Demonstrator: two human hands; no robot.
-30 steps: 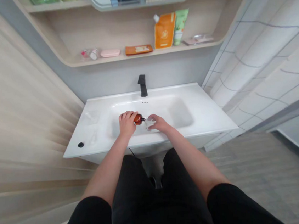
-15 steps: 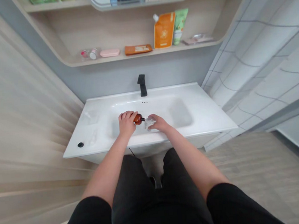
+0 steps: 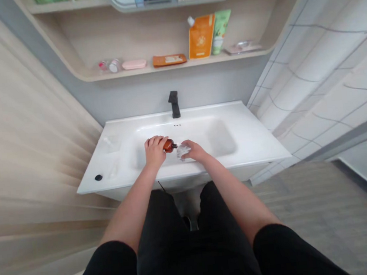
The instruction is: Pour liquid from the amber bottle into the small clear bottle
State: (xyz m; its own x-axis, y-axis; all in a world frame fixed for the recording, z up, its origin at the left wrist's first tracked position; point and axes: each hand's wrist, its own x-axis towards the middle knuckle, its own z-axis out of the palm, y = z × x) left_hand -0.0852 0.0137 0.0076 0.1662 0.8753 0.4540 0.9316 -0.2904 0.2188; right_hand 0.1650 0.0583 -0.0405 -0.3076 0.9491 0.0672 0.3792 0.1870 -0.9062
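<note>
Big curtain [image 3: 21,128] runs down the L side; wall shelf [image 3: 126,25] spans the back, above the white bench [image 3: 259,140]. Basin [image 3: 221,135] is sunk in the bench, approx. mid. Orange pouch [image 3: 202,37] stands at the shelf's front edge, R of ctr. Both hands are over the basin, nr its front edge: left hand [image 3: 155,151] has its fingers wrapped over a brown bottle, right hand [image 3: 195,151] has its fingers curled round a clear cup. Black tap [image 3: 174,104] is at the bench's back edge. Bottle [image 3: 168,146] lies tilted, neck pointing R, just beside the cup [image 3: 182,151]; can't tell if they touch or if liquid's running. Smallest: black cap [image 3: 98,177], bench's front-L corner.

Chg vs ½ sec ago: next to none; bottle, cup & hands hold position, so prob. a steady neck-to-cup pose. Room: basin's front edge is close to both wrists; tap's well apart; basin floor stretches R of the right hand to its R wall.
</note>
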